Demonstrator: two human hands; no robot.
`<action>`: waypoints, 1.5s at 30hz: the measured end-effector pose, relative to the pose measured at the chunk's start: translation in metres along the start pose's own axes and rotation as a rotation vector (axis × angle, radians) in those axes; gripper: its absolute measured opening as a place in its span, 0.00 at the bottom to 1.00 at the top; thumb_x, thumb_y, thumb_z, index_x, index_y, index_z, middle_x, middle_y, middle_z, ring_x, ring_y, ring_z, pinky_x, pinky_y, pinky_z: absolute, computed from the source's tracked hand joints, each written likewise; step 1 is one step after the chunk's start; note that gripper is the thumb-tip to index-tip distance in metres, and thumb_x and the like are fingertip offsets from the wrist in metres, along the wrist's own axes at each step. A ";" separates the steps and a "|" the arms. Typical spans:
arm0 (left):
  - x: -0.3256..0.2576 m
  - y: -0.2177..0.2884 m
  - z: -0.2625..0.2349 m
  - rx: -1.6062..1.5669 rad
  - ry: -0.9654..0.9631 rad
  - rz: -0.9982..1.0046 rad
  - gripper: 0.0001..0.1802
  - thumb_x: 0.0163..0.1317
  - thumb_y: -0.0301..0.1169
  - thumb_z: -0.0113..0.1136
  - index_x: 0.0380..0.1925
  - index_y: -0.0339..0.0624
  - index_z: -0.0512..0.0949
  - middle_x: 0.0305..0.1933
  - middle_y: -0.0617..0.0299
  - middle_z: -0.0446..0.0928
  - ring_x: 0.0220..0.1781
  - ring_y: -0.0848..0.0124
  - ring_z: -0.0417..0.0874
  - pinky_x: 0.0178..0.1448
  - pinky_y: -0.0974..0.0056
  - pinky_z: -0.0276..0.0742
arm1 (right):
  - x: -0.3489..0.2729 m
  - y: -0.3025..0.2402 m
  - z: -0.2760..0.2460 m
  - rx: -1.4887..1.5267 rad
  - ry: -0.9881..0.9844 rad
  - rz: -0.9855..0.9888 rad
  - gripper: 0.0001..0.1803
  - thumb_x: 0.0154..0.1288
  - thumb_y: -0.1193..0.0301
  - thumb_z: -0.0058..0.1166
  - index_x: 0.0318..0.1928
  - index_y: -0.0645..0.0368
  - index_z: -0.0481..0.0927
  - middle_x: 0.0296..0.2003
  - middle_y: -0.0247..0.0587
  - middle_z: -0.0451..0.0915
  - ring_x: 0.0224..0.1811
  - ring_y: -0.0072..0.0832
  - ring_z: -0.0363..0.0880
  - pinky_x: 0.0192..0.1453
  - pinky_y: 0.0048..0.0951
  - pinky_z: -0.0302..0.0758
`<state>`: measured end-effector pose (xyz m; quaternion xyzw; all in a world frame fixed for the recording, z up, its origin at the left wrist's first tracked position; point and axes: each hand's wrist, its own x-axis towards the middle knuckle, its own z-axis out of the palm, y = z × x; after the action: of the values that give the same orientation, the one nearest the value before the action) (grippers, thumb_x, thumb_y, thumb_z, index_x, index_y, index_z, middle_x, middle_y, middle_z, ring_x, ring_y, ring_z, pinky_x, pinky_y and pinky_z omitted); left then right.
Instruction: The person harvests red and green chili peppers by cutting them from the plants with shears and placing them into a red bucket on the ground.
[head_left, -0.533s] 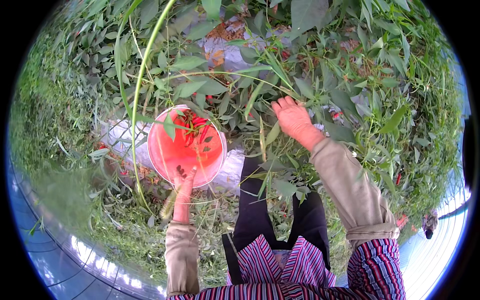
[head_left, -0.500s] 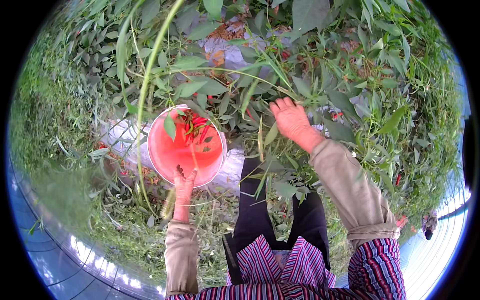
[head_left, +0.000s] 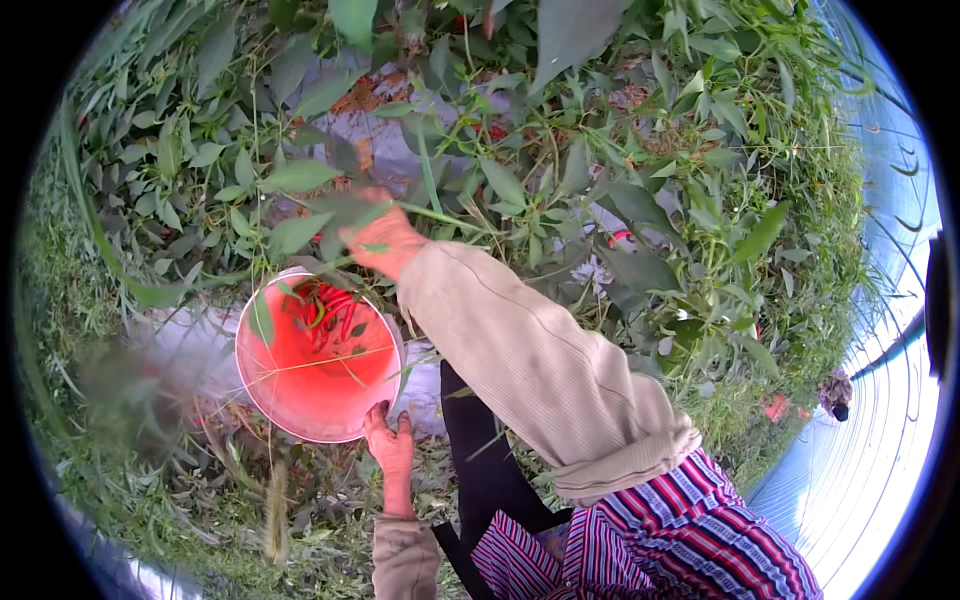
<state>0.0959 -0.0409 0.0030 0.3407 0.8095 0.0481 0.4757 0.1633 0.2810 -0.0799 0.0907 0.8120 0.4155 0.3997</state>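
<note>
A white-rimmed bucket (head_left: 330, 385), red inside, stands left of centre with its mouth toward me. Several red chili peppers (head_left: 340, 312) lie at the far side of its inside, along with a greenish one and bits of leaf. My left hand (head_left: 390, 445) is at the bucket's near right rim, finger and thumb apart, the fingertips dark and touching or close to the edge. Just beyond the bucket, my right hand (head_left: 385, 238) reaches leftward into the pepper plants (head_left: 300, 180). Leaves and motion blur cover its fingers, so their grip cannot be made out.
Dense leafy plants spread all around, with a few red peppers (head_left: 620, 237) among them. Pale ground sheeting (head_left: 190, 335) shows under the bucket and between stems. Long stems cross above the bucket. A bright, curved plastic wall (head_left: 880, 440) runs along the right side.
My right hand has swung left, from the plants right of centre to just beyond the bucket. My left hand has shifted from over the near rim to its right edge. The view has turned.
</note>
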 end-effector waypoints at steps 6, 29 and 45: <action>-0.006 0.000 0.004 0.015 0.069 0.050 0.23 0.49 0.27 0.64 0.48 0.36 0.74 0.51 0.49 0.73 0.56 0.50 0.70 0.60 0.52 0.65 | -0.055 -0.044 0.035 1.220 -0.314 -0.157 0.14 0.54 0.59 0.60 0.37 0.51 0.86 0.36 0.34 0.85 0.41 0.34 0.83 0.51 0.47 0.69; -0.003 0.143 0.041 0.044 -0.031 0.343 0.25 0.51 0.37 0.62 0.49 0.38 0.73 0.47 0.51 0.73 0.55 0.53 0.73 0.55 0.50 0.71 | -0.254 0.029 0.136 0.620 -0.105 -0.537 0.09 0.58 0.67 0.52 0.33 0.47 0.86 0.31 0.25 0.84 0.43 0.30 0.78 0.53 0.37 0.65; 0.030 0.240 0.115 -0.405 -0.553 0.116 0.32 0.51 0.37 0.63 0.54 0.30 0.67 0.58 0.40 0.70 0.61 0.53 0.73 0.63 0.57 0.68 | -0.240 0.062 0.091 1.136 0.142 -0.284 0.09 0.53 0.66 0.54 0.35 0.51 0.82 0.41 0.30 0.77 0.59 0.33 0.65 0.68 0.47 0.58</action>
<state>0.3004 0.1323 0.0149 0.2851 0.6034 0.1404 0.7314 0.3769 0.2602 0.0735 0.1532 0.9363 -0.1371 0.2849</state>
